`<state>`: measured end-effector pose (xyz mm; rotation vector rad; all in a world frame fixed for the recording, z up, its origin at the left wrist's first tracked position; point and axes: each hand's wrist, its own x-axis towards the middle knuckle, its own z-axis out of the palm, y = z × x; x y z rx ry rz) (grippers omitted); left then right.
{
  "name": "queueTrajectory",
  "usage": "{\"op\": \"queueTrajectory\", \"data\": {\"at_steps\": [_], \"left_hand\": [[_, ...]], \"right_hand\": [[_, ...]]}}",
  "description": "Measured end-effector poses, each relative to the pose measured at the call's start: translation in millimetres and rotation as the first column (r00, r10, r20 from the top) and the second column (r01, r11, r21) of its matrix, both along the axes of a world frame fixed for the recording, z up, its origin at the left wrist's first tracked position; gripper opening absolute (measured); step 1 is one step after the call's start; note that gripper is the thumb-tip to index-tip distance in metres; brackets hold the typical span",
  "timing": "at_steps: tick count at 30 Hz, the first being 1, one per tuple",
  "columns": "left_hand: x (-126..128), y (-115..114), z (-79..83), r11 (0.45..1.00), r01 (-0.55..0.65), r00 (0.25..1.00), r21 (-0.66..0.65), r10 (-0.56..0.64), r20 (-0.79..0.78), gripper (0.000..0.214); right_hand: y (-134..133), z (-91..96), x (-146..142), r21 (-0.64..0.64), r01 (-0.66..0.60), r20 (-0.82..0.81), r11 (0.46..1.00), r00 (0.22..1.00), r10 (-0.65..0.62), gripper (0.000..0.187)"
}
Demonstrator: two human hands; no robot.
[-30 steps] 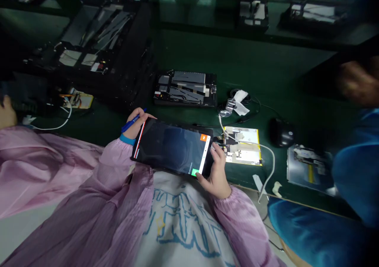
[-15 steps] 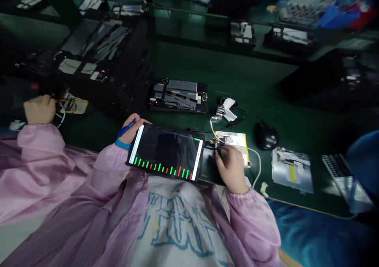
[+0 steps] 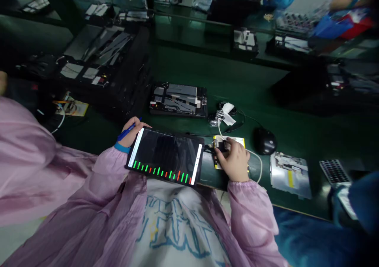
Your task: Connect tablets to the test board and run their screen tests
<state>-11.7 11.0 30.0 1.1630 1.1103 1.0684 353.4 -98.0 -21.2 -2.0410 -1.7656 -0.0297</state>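
My left hand [image 3: 129, 132] grips the upper left edge of a tablet screen [image 3: 167, 154], with a blue pen [image 3: 129, 129] tucked between its fingers. The lit screen shows a row of green and red bars along its lower side. Thin black leads run from its right edge toward a yellow-edged circuit board assembly [image 3: 217, 165]. Over that board, my right hand [image 3: 237, 160] has its thumb and fingers closed on a black part of it; the exact contact is partly hidden. A white cable [image 3: 260, 168] curves around beside this hand.
Behind the screen lies an opened tablet unit [image 3: 177, 99]. Stacked units [image 3: 97, 57] rise at left. To the right are a black mouse [image 3: 265, 141], a metal-backed panel [image 3: 290, 176] and a keypad [image 3: 334, 171]. A co-worker's pink sleeve [image 3: 23, 152] is at left.
My right hand has shifted slightly on the board, showing more of its black part. The co-worker's hand at left has moved away from another board. The screen stays in my left hand.
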Motion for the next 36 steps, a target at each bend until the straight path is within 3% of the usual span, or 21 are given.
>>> {"op": "queueTrajectory", "data": {"at_steps": [9, 12, 14, 18, 21, 27, 36], "left_hand": [[-1, -1, -1.1, 1.000, -0.006, 1.000, 0.012, 0.007, -0.027, 0.039], [-1, -2, -1.7, 1.000, -0.013, 1.000, 0.019, 0.013, -0.022, 0.037], [-1, -2, -0.8, 1.000, -0.013, 1.000, 0.020, 0.013, -0.020, 0.036], [0, -3, 2.1, 1.000, -0.014, 0.999, 0.008, 0.014, -0.031, 0.037], [-1, -4, 1.5, 1.000, -0.019, 0.999, 0.009, 0.019, -0.028, 0.036], [-3, -4, -1.9, 1.000, -0.003, 1.000, 0.021, 0.003, -0.009, 0.035], [1, -6, 3.4, 0.999, -0.036, 0.997, 0.026, 0.037, -0.064, 0.040]], "right_hand": [[-5, -0.1, -1, 0.023, -0.039, -0.022, 0.999, 0.999, 0.039, 0.054], [-13, 4.0, -1, 0.090, -0.065, -0.060, 0.994, 0.996, 0.071, 0.040], [-14, 7.4, 2, 0.082, -0.161, -0.104, 0.984, 0.980, 0.169, 0.026], [-1, 13.3, 16, -0.050, -0.472, -0.259, 0.880, 0.857, 0.445, 0.021], [19, 17.5, 28, -0.152, -0.581, -0.344, 0.799, 0.789, 0.509, 0.020], [53, 25.3, 37, -0.390, -0.671, -0.406, 0.630, 0.740, 0.536, 0.012], [62, 37.7, 36, -0.448, -0.735, -0.452, 0.509, 0.677, 0.580, 0.012]]}}
